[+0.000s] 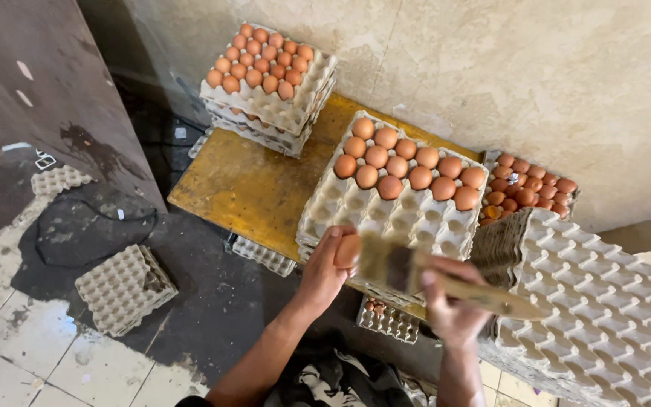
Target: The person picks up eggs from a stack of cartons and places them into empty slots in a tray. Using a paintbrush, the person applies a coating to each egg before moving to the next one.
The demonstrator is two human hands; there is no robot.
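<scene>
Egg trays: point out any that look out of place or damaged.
Two empty trays lie on the floor: a stack on the dark wet patch and a single one by the wall. Another tray pokes out askew from under the table. The tray by the left hand is only part filled.

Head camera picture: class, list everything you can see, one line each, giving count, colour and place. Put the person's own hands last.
Wooden table: one, yellow-brown, against the wall.
Stack of full egg trays: one, grey, table's far left corner.
Part-filled tray: one, grey, brown eggs in its far rows, table centre.
Egg tray by wall: one, brown eggs, right.
Empty tray stack: one, grey, near right.
Floor trays: one stack, grey, left.
Brush: one, wooden, right hand.
Egg: one, brown, left hand.
Left hand: holds egg.
Right hand: grips brush.
</scene>
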